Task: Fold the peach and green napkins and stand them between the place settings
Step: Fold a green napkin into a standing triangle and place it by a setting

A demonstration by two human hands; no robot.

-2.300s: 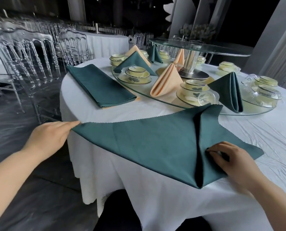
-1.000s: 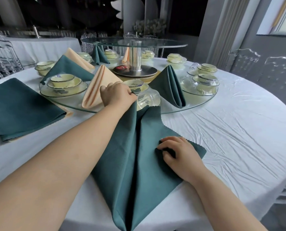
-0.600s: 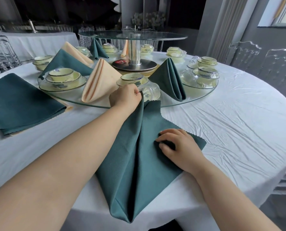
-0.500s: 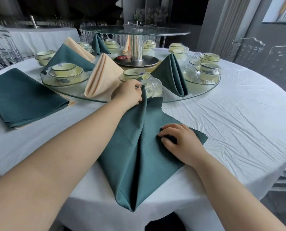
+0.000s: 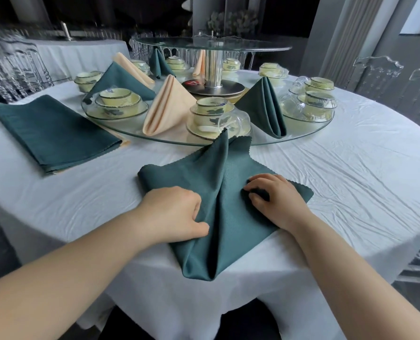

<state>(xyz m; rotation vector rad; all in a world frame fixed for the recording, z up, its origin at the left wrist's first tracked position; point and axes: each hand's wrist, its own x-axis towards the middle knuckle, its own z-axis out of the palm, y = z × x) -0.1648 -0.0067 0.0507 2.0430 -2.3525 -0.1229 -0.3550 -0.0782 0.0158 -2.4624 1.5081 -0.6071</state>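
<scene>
At the far left a flat stack [image 5: 52, 133] of green cloths, with a peach edge showing beneath, lies on the worktop [image 5: 81, 192]; we judge it is for later folds.

Next is our left hand [image 5: 172, 214]. Its fingers are curled and the tips are buried in the left flap of the green napkin [image 5: 223, 192], just beside the centre crease, so it grips cloth.

The napkin lies between our hands at the near edge of the worktop. Its lower point hangs over the edge. Its far corners rise in a peak against the rim of the glass turntable [image 5: 307, 132], right before a place setting [image 5: 216, 114].

The left flap looks rounded and loose at its outer fold. We should draw its edge up to the crease to mirror the right flap, then smooth it outward from the middle with flat fingers. The overhanging point may drag the fold askew, so we would slide the whole piece further onto the worktop. We should also keep the raised peak clear of the glassware.

Our right hand [image 5: 277, 200] has bent fingers dug into the right flap and holds it down. Whether a pleat sits under them we cannot tell. It should stay as the anchor.

Further right on the turntable, a standing green napkin [image 5: 263, 106] shows the sharp, even flaps we want.
</scene>
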